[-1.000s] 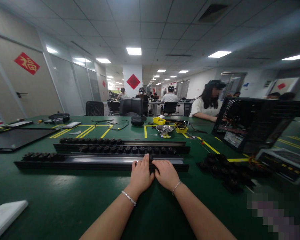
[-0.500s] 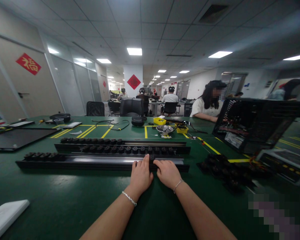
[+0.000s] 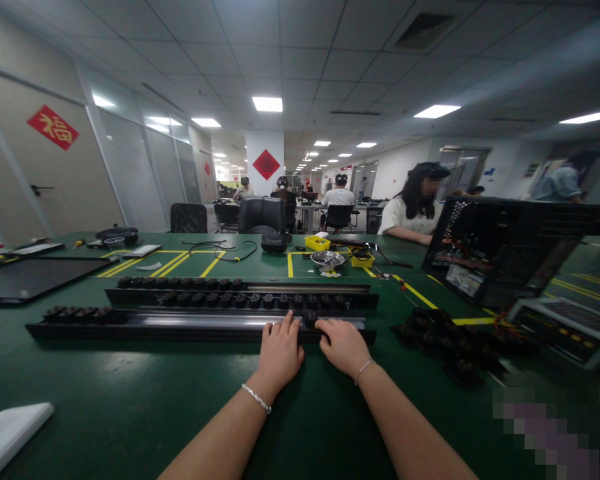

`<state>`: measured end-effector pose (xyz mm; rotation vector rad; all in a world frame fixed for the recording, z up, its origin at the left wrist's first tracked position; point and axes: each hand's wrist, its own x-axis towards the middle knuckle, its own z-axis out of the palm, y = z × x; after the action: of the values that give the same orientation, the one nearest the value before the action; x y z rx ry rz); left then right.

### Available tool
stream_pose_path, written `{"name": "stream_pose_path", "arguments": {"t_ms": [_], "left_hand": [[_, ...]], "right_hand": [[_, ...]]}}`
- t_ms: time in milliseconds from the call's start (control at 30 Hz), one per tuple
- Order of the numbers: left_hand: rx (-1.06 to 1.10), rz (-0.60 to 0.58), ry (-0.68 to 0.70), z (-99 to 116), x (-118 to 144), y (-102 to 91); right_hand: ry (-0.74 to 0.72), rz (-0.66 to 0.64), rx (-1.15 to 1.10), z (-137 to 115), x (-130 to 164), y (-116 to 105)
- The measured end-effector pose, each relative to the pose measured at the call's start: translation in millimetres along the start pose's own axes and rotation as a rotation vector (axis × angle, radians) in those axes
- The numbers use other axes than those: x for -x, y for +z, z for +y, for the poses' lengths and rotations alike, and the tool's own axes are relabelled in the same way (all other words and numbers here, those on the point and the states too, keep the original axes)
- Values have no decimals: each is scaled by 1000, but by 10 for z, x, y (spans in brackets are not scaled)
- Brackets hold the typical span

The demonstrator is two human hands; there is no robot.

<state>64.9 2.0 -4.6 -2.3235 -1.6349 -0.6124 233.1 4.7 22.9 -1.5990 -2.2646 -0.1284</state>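
A long black rail [image 3: 195, 333] with a shiny inner channel lies across the table before me. Several small black knobbed parts [image 3: 77, 315] sit in its left end. One more small black part [image 3: 310, 321] stands in the channel between my hands. My left hand [image 3: 281, 347] lies over the front lip, fingers stretched out and apart, fingertips in the channel left of that part. My right hand [image 3: 346, 343] is bent, its fingertips closed against the part's right side; the thumb's contact is hidden.
Behind lie further black rails [image 3: 325, 289] with rows of similar parts. A dark pile of parts [image 3: 455, 340] lies at right, near a grey box with wires [image 3: 563, 330] and an open computer case [image 3: 510, 250]. A metal bowl [image 3: 327, 259] stands farther back. A co-worker [image 3: 405, 213] sits behind the case.
My right hand has shifted slightly right, and the small black part sits a little farther right. A wider gap separates my hands. My left hand has hardly moved.
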Motion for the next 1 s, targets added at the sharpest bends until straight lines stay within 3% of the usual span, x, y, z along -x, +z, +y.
{"name": "stream_pose_path", "arguments": {"t_ms": [233, 400, 700, 1000], "left_hand": [[-7, -28, -2, 8, -6, -25], [-14, -31, -7, 35, -15, -29], [-41, -41, -17, 81, -15, -53], [-48, -55, -24, 96, -7, -76]], "right_hand": [[-20, 211, -130, -2, -11, 75], [105, 337, -165, 7, -78, 167], [179, 154, -77, -91, -74, 168], [293, 196, -145, -175, -137, 132]]}}
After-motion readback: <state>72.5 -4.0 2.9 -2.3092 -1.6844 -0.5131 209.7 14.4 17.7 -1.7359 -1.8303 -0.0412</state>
